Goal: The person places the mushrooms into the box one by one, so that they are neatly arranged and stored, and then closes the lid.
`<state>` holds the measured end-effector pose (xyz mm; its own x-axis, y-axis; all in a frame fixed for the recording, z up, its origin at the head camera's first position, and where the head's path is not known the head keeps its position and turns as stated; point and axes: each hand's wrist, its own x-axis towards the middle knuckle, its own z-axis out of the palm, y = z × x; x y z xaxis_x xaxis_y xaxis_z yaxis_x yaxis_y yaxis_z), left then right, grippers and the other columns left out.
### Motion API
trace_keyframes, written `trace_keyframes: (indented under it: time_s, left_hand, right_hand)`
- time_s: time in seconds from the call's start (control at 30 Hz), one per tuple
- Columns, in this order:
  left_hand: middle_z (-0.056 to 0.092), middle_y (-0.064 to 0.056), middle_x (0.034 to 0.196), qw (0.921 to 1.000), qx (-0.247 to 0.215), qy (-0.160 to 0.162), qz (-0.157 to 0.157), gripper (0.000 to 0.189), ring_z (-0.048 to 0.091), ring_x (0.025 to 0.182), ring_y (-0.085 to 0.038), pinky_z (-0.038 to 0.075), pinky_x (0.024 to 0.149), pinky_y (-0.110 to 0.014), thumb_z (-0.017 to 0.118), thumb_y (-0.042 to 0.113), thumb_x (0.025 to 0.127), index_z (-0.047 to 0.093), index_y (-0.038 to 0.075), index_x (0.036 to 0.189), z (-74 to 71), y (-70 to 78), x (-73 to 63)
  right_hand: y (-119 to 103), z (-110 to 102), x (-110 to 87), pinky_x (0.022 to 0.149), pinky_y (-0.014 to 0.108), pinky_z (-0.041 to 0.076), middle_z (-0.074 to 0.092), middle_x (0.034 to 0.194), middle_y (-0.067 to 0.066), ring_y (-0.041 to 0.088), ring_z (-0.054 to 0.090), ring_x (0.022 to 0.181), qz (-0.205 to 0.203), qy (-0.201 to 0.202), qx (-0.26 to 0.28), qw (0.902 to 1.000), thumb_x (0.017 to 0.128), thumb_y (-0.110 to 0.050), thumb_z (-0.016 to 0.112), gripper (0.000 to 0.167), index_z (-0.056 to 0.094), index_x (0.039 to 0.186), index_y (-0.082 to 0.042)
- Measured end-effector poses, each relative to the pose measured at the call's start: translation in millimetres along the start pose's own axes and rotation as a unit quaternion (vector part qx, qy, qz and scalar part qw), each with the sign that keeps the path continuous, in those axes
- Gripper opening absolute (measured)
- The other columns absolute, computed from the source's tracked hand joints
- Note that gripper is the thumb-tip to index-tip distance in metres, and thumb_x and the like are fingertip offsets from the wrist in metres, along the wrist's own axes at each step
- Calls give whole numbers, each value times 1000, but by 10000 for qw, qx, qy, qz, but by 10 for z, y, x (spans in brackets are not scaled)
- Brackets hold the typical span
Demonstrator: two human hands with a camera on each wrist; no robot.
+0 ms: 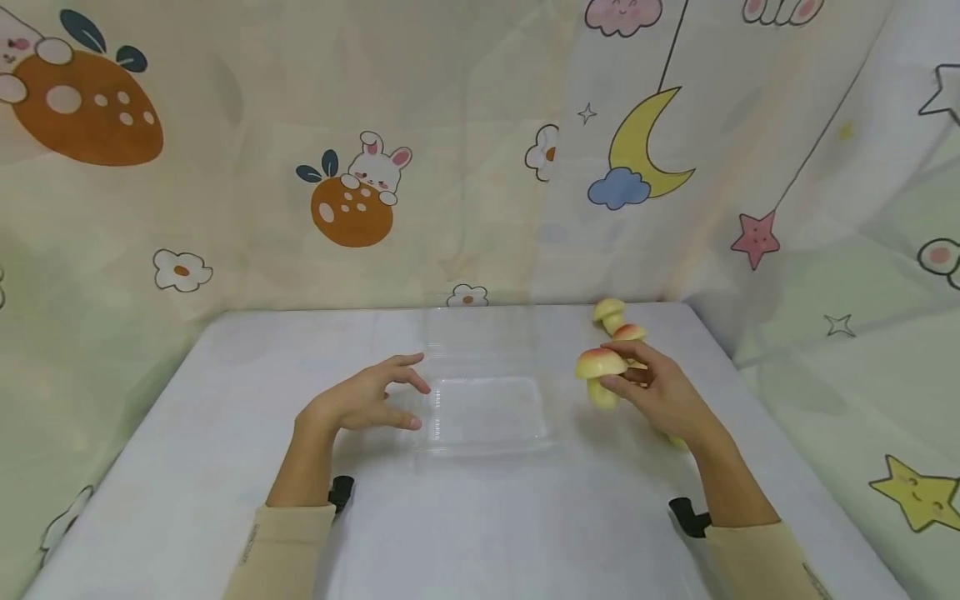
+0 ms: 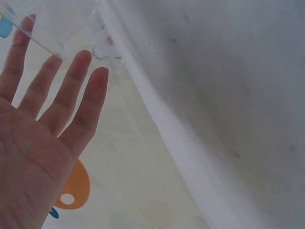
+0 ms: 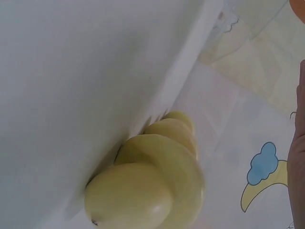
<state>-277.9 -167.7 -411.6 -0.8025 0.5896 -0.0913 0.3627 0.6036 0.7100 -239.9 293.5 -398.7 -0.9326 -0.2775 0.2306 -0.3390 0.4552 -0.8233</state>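
Observation:
In the head view my right hand point(image 1: 667, 387) pinches a toy mushroom point(image 1: 600, 364) with a red-and-yellow cap, held beside the right of a clear plastic box point(image 1: 487, 454). More yellow mushrooms point(image 1: 609, 312) lie in a line behind and under that hand, partly hidden by it. The right wrist view shows mushrooms point(image 3: 128, 195) lined up on the table, with only an edge of the right hand point(image 3: 298, 148) visible. My left hand point(image 1: 367, 398) is at the box's left side, fingers spread and holding nothing. Its palm and fingers point(image 2: 88, 105) show in the left wrist view.
A white-covered table point(image 1: 465, 533) carries everything. The box's clear lid point(image 1: 480, 337) appears folded back behind it. A patterned cloth point(image 1: 465, 167) rises at the table's far edge and along the sides.

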Motion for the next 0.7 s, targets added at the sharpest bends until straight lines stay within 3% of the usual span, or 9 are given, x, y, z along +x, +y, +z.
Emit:
trace_keyframes:
  time_s: [0.13,0.33,0.7]
  left_hand:
    - [26,-2,170,10000,1,-1,-34,50,32,151,-34,41,113,-58,85,39,84,69,18,126,10,14,20]
    - [27,1,169,9997,144,78,-207,52,29,153,-33,37,115,-59,86,43,82,69,23,127,4,-1,-13]
    - [29,5,168,9990,298,182,-267,60,25,156,-31,30,119,-59,88,46,79,67,22,130,-21,15,-12]
  right_hand:
    - [-28,5,91,82,23,59,59,132,10,12,70,103,-212,35,5,9998,98,-16,71,46,56,141,-7]
    - [-84,49,261,82,24,59,56,135,9,15,71,102,-442,-73,457,9979,97,-11,72,48,56,142,-7]
    - [34,259,416,85,24,58,54,140,11,13,72,109,-352,31,1301,9909,101,-10,66,47,51,145,-5]
